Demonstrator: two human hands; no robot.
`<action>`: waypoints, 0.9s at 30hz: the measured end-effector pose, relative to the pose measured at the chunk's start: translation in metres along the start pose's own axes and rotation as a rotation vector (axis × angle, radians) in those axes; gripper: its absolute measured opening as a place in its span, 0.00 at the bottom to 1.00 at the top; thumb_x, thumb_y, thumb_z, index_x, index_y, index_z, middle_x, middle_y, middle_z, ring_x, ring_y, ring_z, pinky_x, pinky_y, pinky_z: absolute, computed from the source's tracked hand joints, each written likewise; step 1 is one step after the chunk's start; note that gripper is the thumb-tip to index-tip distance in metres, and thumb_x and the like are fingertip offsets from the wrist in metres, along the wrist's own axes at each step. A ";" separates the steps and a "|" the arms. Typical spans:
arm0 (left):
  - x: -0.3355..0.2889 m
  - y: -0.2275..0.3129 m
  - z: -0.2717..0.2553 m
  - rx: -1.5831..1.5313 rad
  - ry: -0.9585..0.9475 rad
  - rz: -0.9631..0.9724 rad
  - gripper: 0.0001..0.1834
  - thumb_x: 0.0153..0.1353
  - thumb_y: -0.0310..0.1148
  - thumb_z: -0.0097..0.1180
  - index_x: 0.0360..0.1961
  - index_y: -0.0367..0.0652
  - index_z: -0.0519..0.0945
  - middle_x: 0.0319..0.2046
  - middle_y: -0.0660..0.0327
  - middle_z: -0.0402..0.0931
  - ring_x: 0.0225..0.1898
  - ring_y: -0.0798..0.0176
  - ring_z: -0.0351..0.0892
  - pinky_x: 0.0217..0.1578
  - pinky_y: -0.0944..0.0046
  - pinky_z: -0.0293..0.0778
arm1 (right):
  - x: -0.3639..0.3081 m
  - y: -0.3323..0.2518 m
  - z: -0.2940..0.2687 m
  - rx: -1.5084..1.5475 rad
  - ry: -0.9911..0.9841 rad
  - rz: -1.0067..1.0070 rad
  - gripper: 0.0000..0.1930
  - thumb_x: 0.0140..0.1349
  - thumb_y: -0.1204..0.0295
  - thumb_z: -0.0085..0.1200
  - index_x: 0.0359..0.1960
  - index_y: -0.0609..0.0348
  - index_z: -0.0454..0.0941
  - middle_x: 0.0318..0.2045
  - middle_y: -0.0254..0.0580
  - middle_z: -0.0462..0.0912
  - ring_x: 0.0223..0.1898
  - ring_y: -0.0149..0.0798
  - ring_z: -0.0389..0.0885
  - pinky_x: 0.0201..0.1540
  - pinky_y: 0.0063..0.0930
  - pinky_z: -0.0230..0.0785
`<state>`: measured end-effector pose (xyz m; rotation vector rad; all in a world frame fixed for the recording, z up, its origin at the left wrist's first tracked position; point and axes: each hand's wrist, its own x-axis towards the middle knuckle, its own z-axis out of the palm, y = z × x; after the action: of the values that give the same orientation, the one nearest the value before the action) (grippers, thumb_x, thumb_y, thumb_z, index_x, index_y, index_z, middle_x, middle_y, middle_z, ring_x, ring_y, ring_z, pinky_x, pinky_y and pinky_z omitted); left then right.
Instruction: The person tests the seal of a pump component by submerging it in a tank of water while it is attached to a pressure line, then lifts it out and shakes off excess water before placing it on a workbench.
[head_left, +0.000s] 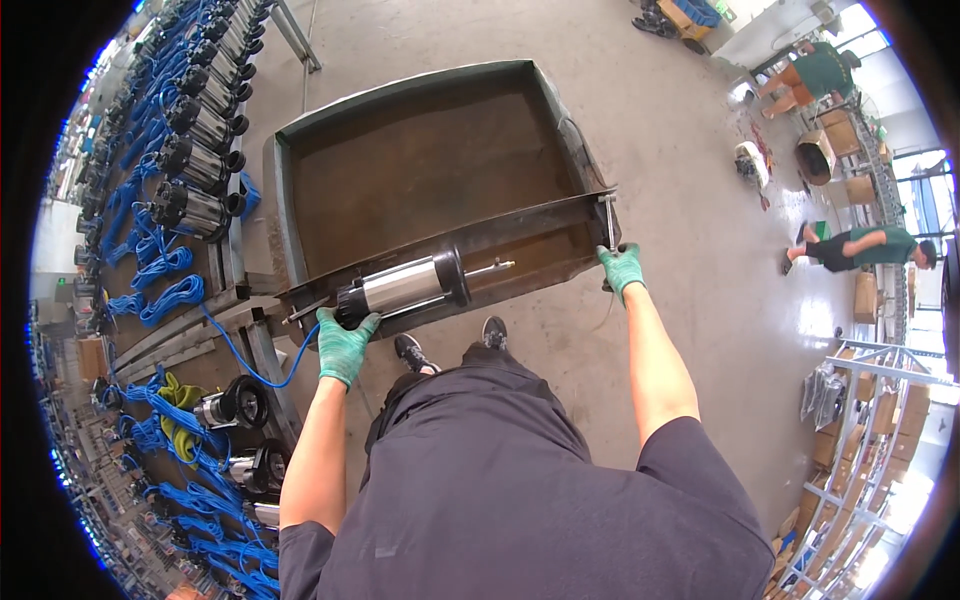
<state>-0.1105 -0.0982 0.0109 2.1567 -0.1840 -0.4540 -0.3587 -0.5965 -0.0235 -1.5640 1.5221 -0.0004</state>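
A cylindrical silver pump with black ends lies on its side along the near edge of a large metal tank holding brown water. In a green glove, my left hand is curled at the pump's left black end, thumb and fingers on either side. A blue cable runs from near this hand to the left. My right hand, also gloved, is closed around the lower end of a thin metal bar at the tank's right front corner. A short fitting sticks out beyond the pump's right end.
Rows of similar pumps with coiled blue cables stand on the left. More pumps lie lower left beside a metal frame. Two people are at the far right, near cardboard boxes and a rack.
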 end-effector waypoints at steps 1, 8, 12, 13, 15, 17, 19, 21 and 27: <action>0.002 0.005 0.003 -0.008 -0.002 0.006 0.38 0.56 0.39 0.82 0.55 0.34 0.68 0.44 0.51 0.82 0.43 0.57 0.79 0.51 0.57 0.78 | 0.006 -0.008 -0.005 -0.032 0.058 -0.054 0.36 0.64 0.56 0.68 0.66 0.60 0.63 0.51 0.62 0.82 0.42 0.51 0.86 0.32 0.47 0.82; 0.003 0.017 0.010 0.018 -0.028 -0.024 0.37 0.56 0.36 0.83 0.55 0.35 0.68 0.45 0.53 0.82 0.44 0.58 0.77 0.52 0.58 0.77 | 0.058 -0.089 -0.021 0.196 -0.025 -0.021 0.42 0.70 0.63 0.64 0.80 0.49 0.51 0.34 0.47 0.83 0.24 0.41 0.80 0.30 0.42 0.78; 0.000 0.012 0.002 0.023 -0.002 -0.023 0.35 0.58 0.32 0.81 0.55 0.36 0.67 0.46 0.54 0.82 0.45 0.60 0.79 0.50 0.60 0.78 | -0.006 -0.113 0.009 -0.031 -0.030 -0.287 0.33 0.73 0.61 0.62 0.76 0.46 0.62 0.34 0.41 0.82 0.30 0.38 0.80 0.38 0.38 0.77; -0.002 0.013 0.004 0.017 0.004 -0.014 0.37 0.56 0.36 0.83 0.54 0.35 0.67 0.45 0.52 0.82 0.44 0.57 0.78 0.51 0.57 0.78 | -0.013 -0.104 0.017 0.023 -0.077 -0.510 0.27 0.73 0.61 0.62 0.70 0.47 0.69 0.34 0.38 0.82 0.32 0.36 0.80 0.41 0.36 0.76; 0.000 0.012 0.004 0.016 0.003 -0.020 0.37 0.56 0.36 0.83 0.54 0.35 0.67 0.45 0.52 0.82 0.44 0.58 0.78 0.51 0.58 0.78 | -0.030 -0.093 0.032 0.085 -0.197 -0.671 0.17 0.72 0.61 0.61 0.58 0.50 0.77 0.33 0.35 0.81 0.36 0.33 0.79 0.44 0.33 0.75; 0.000 0.014 0.005 0.008 0.003 -0.010 0.37 0.55 0.36 0.83 0.54 0.35 0.67 0.44 0.52 0.82 0.44 0.58 0.78 0.51 0.58 0.78 | -0.044 -0.077 0.050 0.139 -0.330 -0.525 0.08 0.70 0.65 0.60 0.43 0.53 0.79 0.32 0.33 0.80 0.35 0.30 0.75 0.43 0.31 0.73; -0.003 0.022 0.005 0.020 0.007 -0.024 0.37 0.55 0.36 0.83 0.54 0.35 0.67 0.44 0.52 0.82 0.43 0.58 0.78 0.51 0.58 0.78 | -0.075 -0.076 0.065 0.340 -0.456 -0.307 0.04 0.70 0.67 0.55 0.39 0.49 0.80 0.29 0.31 0.79 0.28 0.27 0.73 0.31 0.28 0.68; -0.004 0.021 0.004 0.031 0.009 -0.038 0.38 0.55 0.36 0.84 0.54 0.35 0.67 0.44 0.52 0.82 0.43 0.58 0.78 0.51 0.58 0.78 | -0.091 -0.078 0.073 0.423 -0.531 -0.132 0.06 0.70 0.66 0.52 0.37 0.46 0.81 0.26 0.29 0.80 0.23 0.26 0.72 0.23 0.27 0.62; 0.001 0.018 0.004 0.070 0.002 -0.045 0.39 0.54 0.38 0.84 0.55 0.33 0.68 0.46 0.49 0.83 0.44 0.56 0.79 0.52 0.57 0.78 | -0.093 -0.078 0.095 0.471 -0.580 0.017 0.09 0.69 0.64 0.49 0.33 0.43 0.83 0.24 0.27 0.80 0.18 0.25 0.72 0.19 0.25 0.55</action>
<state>-0.1102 -0.1118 0.0229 2.2333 -0.1520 -0.4775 -0.2648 -0.4830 0.0210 -1.0501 0.9845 0.0910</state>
